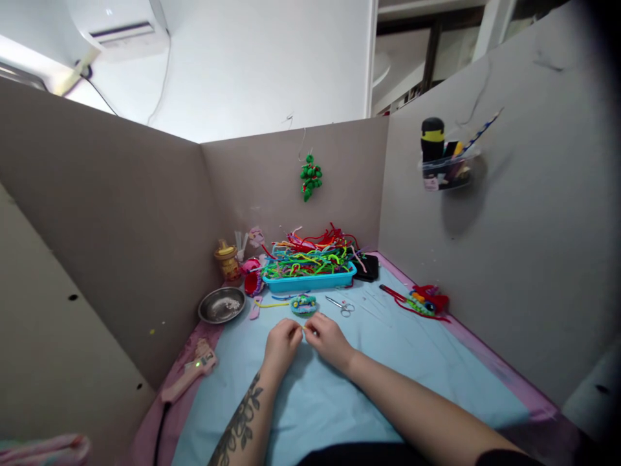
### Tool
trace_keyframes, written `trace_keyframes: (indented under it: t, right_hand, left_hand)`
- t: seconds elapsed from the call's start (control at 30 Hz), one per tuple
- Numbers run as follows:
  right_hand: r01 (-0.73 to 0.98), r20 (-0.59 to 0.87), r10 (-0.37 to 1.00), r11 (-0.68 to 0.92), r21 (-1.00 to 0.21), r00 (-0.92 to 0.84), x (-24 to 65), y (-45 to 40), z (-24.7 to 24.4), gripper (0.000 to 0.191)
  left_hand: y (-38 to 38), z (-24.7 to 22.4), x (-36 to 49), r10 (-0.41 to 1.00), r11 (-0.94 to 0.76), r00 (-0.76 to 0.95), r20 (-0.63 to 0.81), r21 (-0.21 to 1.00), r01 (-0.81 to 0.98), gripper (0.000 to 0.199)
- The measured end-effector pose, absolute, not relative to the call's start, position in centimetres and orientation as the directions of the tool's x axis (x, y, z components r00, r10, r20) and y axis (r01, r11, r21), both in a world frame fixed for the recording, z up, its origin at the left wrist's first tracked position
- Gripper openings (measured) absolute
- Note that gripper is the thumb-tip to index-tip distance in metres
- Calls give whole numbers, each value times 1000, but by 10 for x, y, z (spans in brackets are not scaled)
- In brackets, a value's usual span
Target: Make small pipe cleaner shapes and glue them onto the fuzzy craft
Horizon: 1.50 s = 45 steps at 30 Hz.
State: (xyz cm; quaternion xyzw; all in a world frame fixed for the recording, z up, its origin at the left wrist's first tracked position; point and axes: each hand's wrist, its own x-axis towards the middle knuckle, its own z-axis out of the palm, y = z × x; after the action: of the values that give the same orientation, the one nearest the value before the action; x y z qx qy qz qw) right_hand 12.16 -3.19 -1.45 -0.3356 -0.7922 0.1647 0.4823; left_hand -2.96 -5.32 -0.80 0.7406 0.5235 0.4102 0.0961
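Observation:
My left hand [283, 343] and my right hand [330, 338] meet over the blue cloth, fingertips pinched close together. Between them shows a tiny bit of yellow pipe cleaner [303, 328]; most of it is hidden by the fingers. Just beyond my hands sits a small blue-green fuzzy piece [303, 305] made of pipe cleaners, with yellow bits on it. A longer yellow pipe cleaner [272, 303] lies to its left, and a pair of scissors [343, 305] rests to its right.
A blue tray [310, 281] heaped with coloured pipe cleaners stands at the back. To the left are a metal bowl [222, 305] and a pink glue gun [191, 375] with its cord. Red and green pipe-cleaner pieces [427, 301] lie at right. Grey partitions [291, 207] enclose the table.

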Motion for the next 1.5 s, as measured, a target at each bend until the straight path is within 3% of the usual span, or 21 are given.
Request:
trace_keyframes:
  t: [0.13,0.43,0.67,0.87,0.97,1.07,1.17,1.3,1.4,1.5]
  right_hand:
    - [371,663,646,762,-531,-377,123,-34,-16,12]
    - [159,442,865,484,-861,-240,126,-25,-13,11]
    - [-30,401,882,407,-913,-246,128,-20,-13,11]
    - [-107,194,901,165,-980,-388,124,-25,-10,17]
    - [-167,163,900,103,-981,-405,124,-24,-10,20]
    - [-186,222,911,165,-969,-348,126,-23,-10,18]
    - [-70,360,879,356,-932,-313,127,-27,-9,13]
    - [171,598,696,696,-697,-397,127,-37,-6,10]
    - [233,637,672,735,-637,-378,128,-38,-5,12]
    - [223,595,750,658,-720,-289,130,-31,-8,14]
  left_hand:
    - [-54,-9,-30,852,-434,125,508,555,710,17]
    - [-55,-4,-31,832,-487,131,539,598,636,17]
    - [-55,-5,-32,840,-496,126,528,654,571,16]
    - [-57,-1,-31,869,-468,119,480,720,512,18]
    - [-57,-1,-31,874,-458,114,472,725,515,18]
    - [-56,-3,-31,873,-443,85,480,708,550,16]
    - [-55,-6,-32,873,-423,69,483,679,599,14]
    - [-55,-6,-32,875,-412,74,479,655,633,15]
    - [-54,-6,-32,876,-407,65,478,660,631,14]
    - [-54,-7,-32,872,-430,82,482,676,599,14]
